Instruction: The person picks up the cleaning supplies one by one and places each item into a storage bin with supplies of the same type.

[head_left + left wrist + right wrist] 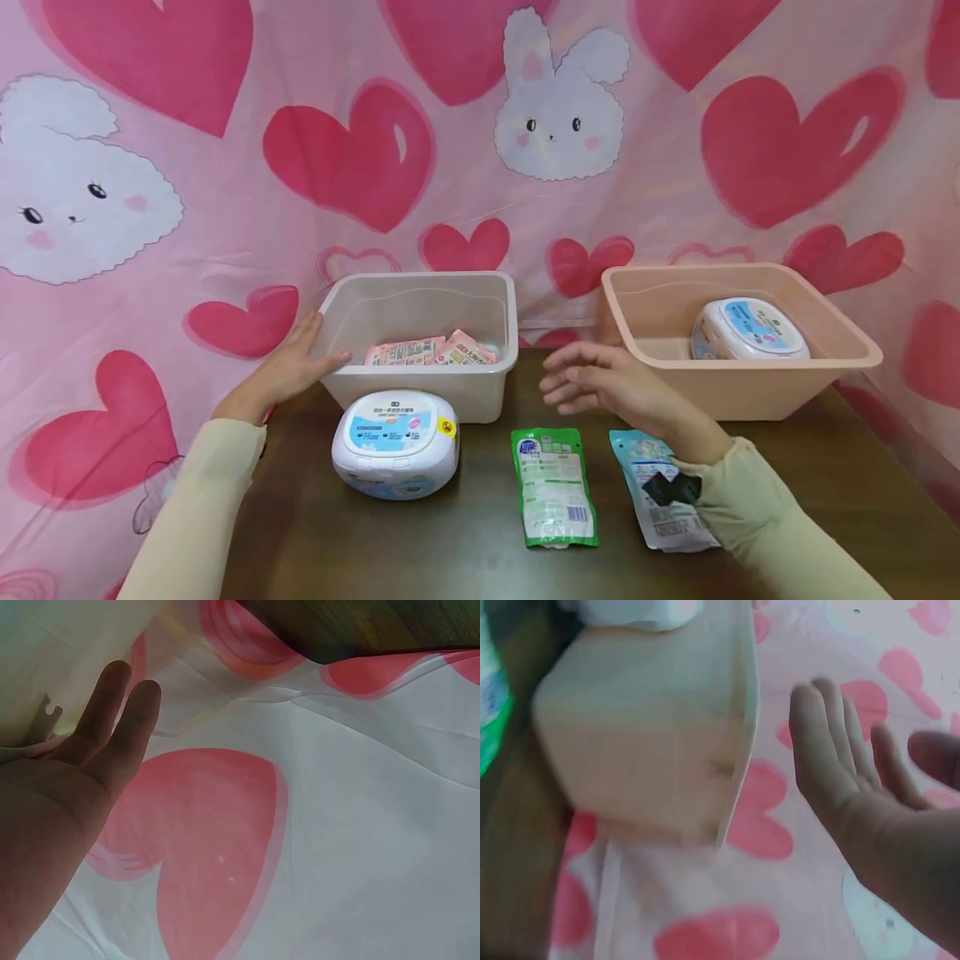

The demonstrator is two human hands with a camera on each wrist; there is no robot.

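Observation:
My left hand (288, 367) is at the left side of a pale grey plastic bin (420, 392), its fingers extended along the outer wall and the thumb by the front corner. Whether it touches the rim, I cannot tell. Two pink packets (405, 352) lie inside that bin. In front of it stands a white lidded tub (396, 446) with a blue label. My right hand (607, 387) hovers between the two bins, holding nothing, fingers loosely extended. Below it lies a green pouch (555, 492). A light blue pouch (656, 475) is partly hidden under the right wrist.
A peach plastic bin (738, 396) stands at the back right, with another white tub (753, 329) inside. Both bins rest on a dark wooden table (450, 558). Behind the table hangs a pink cloth (465, 192) with hearts and rabbits.

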